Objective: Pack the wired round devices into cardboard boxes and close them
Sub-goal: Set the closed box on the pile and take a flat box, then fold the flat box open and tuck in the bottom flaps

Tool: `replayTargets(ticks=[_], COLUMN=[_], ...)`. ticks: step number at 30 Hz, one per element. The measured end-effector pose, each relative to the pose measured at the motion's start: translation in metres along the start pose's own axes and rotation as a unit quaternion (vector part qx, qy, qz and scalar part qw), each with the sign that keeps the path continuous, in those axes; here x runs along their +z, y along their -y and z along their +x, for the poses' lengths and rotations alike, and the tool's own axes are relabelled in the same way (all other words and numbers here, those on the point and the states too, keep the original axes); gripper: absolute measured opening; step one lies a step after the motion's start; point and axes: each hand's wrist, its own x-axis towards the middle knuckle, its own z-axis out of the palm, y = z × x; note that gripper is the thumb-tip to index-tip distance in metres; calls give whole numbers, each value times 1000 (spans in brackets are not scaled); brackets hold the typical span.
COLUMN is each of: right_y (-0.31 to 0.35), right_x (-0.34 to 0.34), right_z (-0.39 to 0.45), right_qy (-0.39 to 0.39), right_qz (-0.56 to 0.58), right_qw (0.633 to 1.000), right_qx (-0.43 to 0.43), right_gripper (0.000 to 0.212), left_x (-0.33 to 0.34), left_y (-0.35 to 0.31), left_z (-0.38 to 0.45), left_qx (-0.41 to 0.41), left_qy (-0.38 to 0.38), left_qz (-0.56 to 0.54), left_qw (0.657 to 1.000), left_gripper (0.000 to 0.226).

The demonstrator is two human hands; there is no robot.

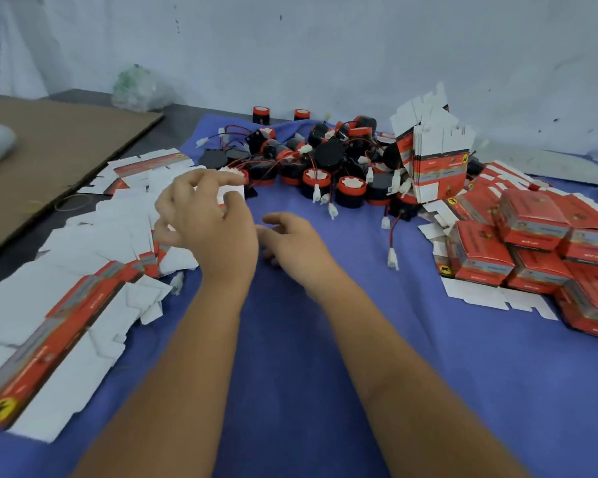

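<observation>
Right now the left hand (201, 215) holds a small white-and-red cardboard box (230, 194) above the blue cloth (308, 374), its fingers curled round the box; motion blur hides how the flaps stand. Just right of it, the right hand (290, 243) hovers low over the cloth with fingers loosely spread, its grip apart and holding nothing. Beyond both hands, at the far middle, lies a heap of wired round devices (325, 160), black with red rims, their red-and-black leads ending in white plugs. Flat unfolded box blanks (66, 305) are strewn along the left side. A bundle of flat blanks (435, 157) stands upright at the far right, and closed red boxes (539, 250) are stacked near the right edge. A brown cardboard sheet (59, 146) lies at the far left.
</observation>
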Motion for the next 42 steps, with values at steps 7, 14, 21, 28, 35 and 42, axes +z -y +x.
replayTargets(ticks=[7, 14, 21, 28, 35, 42], right_y=[11, 14, 8, -11, -37, -34], right_x=[23, 11, -21, -64, -73, -78], right_z=[21, 23, 20, -4, -25, -29], right_qy=[-19, -117, -167, -285, -347, -271], right_qz=[-14, 61, 134, 160, 271, 398], right_qw=[998, 980, 971, 944, 898, 876], right_qx=[-53, -147, -110, -50, -6, 4], right_gripper=[40, 33, 40, 8, 9, 29], left_x=[4, 9, 14, 15, 34, 22], left_y=[16, 9, -5, -4, 17, 13], left_z=[5, -6, -32, -38, -40, -21], left_qx=[-31, 180, 286, 278, 261, 53], left_qy=[19, 120, 199, 269, 424, 251], left_qz=[-111, -111, -93, -110, 175, 25], left_qw=[993, 970, 933, 915, 850, 966], left_gripper=[32, 24, 21, 15, 34, 41])
